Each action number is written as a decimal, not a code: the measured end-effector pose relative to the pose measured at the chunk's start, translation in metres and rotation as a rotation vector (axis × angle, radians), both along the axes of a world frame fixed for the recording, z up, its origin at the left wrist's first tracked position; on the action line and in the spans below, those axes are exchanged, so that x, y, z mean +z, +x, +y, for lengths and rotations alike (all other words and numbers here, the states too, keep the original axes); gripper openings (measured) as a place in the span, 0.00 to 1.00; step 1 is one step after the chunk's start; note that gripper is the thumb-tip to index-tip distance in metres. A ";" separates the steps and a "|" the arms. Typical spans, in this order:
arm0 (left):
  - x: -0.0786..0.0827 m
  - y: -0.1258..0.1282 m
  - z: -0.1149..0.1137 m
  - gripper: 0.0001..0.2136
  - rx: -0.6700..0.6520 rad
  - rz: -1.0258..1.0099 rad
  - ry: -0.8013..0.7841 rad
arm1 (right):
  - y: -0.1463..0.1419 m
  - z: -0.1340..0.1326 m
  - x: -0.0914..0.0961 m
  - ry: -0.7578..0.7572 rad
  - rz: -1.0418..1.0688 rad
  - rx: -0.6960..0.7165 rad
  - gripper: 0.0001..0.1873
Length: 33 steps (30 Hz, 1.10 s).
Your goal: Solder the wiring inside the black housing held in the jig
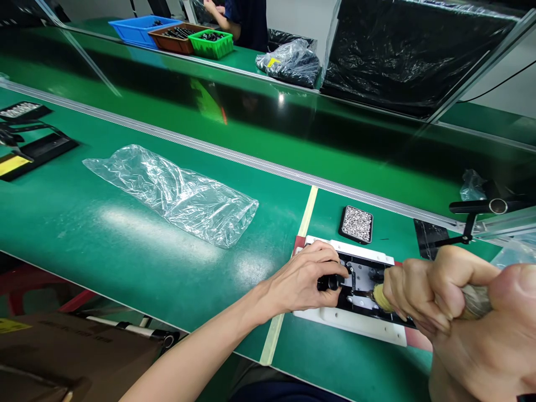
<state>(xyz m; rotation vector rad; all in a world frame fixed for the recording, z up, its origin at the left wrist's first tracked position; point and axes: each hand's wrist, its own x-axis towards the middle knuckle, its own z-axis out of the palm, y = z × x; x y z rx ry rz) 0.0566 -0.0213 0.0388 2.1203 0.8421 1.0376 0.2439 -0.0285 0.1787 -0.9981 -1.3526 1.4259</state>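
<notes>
A white fixture plate [355, 326] lies on the green mat near the table's front edge, with a black part [363, 279] seated in it. My left hand [304, 279] is closed on a small black cylindrical piece [329, 283] at the part's left end. My right hand [444, 290] is wrapped around a screwdriver [381, 296] with a yellowish collar. Its tip points left onto the black part. The rest of the driver is hidden in my fist.
A black tray of small silver screws [356, 224] sits just behind the fixture. A crumpled clear plastic bag [176, 192] lies to the left. Black trays [36, 151] sit at far left. Beyond the conveyor stand blue, brown and green bins [211, 43], bagged parts [291, 61] and another person [243, 19].
</notes>
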 end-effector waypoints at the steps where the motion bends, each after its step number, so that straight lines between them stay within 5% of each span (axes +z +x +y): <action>1: 0.000 0.000 0.000 0.11 0.000 -0.002 0.002 | 0.000 0.000 0.000 -0.001 -0.003 -0.004 0.38; 15: 0.001 0.000 0.000 0.11 -0.004 -0.004 -0.001 | -0.002 -0.002 0.000 -0.005 0.002 -0.049 0.38; 33: 0.001 0.001 0.000 0.12 -0.012 0.005 -0.037 | 0.009 -0.002 -0.006 0.031 0.034 0.070 0.36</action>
